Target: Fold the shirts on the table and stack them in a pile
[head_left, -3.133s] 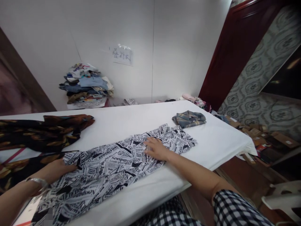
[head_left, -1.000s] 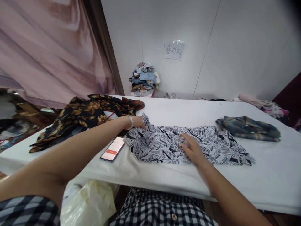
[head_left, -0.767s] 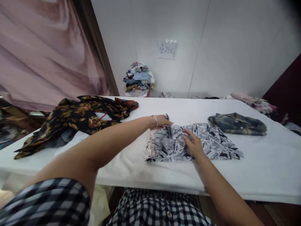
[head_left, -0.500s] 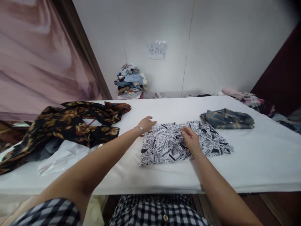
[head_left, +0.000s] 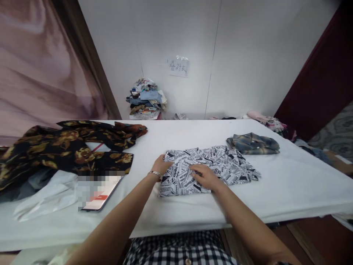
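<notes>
Long table point(head_left: 289, 184) under a white cloth, running left to right before a pale panelled wall point(head_left: 242, 55). On that wall a paper sign point(head_left: 178, 66) with handwritten characters; below it, at the table's far edge, a heap of mixed clothes point(head_left: 146, 99). Pinkish curtain point(head_left: 35, 73) at the left, dark red door frame point(head_left: 317, 84) at the right, more garments point(head_left: 264, 119) bundled near its foot. Spread over the left end of the table, a black and gold floral garment point(head_left: 66, 145); just beside its near edge a phone point(head_left: 100, 193) lying flat, next to white fabric point(head_left: 46, 195). Towards the right, a folded blue-grey plaid shirt point(head_left: 252, 143), apart from the rest. At the middle of the table, close to the near edge, the newspaper-print shirt point(head_left: 220, 163): white with black lettering, partly folded, left portion doubled over, right end spread and rumpled. Left hand point(head_left: 161, 165), bracelet at the wrist, fingers curled loosely on the shirt's upper left edge; whether pinching the cloth, impossible to tell. Right hand point(head_left: 202, 176) flat and open, palm pressing the folded portion.
</notes>
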`<action>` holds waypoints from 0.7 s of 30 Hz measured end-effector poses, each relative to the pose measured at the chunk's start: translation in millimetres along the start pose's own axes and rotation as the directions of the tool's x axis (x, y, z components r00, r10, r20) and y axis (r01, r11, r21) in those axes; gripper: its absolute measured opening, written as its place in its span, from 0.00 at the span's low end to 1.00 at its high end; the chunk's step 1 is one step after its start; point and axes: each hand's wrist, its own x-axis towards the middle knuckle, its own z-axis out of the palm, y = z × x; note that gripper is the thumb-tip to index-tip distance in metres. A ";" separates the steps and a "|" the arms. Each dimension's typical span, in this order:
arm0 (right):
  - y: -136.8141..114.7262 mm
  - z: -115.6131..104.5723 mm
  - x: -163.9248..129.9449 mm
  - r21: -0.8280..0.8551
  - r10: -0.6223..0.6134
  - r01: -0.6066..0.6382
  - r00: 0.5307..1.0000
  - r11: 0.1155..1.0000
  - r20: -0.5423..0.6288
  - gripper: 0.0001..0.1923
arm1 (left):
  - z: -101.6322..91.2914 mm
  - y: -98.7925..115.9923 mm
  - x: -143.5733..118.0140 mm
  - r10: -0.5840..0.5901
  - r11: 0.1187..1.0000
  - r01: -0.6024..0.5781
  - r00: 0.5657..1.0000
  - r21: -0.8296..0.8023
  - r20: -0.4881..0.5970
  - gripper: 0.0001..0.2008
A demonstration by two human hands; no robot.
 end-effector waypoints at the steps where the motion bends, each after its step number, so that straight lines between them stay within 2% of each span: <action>1: -4.9 -1.7 -0.6 0.020 -0.003 0.004 1.000 1.000 -0.024 0.16 | -8.8 -1.7 -2.0 0.016 1.000 -0.016 1.000 -0.006 -0.025 0.23; 5: -46.8 -7.6 0.8 0.158 0.071 -0.057 0.994 0.986 -0.083 0.17 | -42.7 -27.5 -9.7 0.022 0.996 -0.011 0.991 0.086 -0.133 0.27; 9: -88.5 10.6 14.2 0.409 0.204 -0.192 0.979 0.892 0.015 0.28 | -51.3 -61.4 -10.6 -0.041 0.991 0.062 0.985 0.120 -0.165 0.25; 11: -94.1 28.8 23.3 0.513 0.319 -0.329 0.941 0.793 0.110 0.34 | -49.5 -71.7 -8.8 -0.050 0.993 0.067 0.985 0.100 -0.168 0.24; 13: -89.7 44.5 31.3 0.590 0.451 -0.474 0.870 0.654 0.198 0.37 | -48.1 -76.6 -7.0 -0.057 0.994 0.072 0.983 0.082 -0.172 0.24; 15: -79.6 50.3 38.7 0.638 0.511 -0.529 0.826 0.560 0.236 0.37 | -48.1 -78.5 -6.2 -0.064 0.995 0.075 0.983 0.061 -0.172 0.24; 16: -73.5 48.6 43.3 0.649 0.511 -0.515 0.831 0.559 0.220 0.36 | -48.5 -79.1 -6.1 -0.066 0.996 0.075 0.983 0.051 -0.169 0.24; 18: -59.5 38.2 56.7 0.595 0.479 -0.461 0.866 0.658 0.142 0.29 | -48.9 -80.7 -6.4 -0.072 0.996 0.079 0.985 0.037 -0.160 0.24; 21: -33.0 20.4 90.1 0.306 0.471 -0.459 0.881 0.834 0.038 0.21 | -48.1 -84.8 -6.7 -0.088 0.995 0.092 0.985 0.024 -0.147 0.25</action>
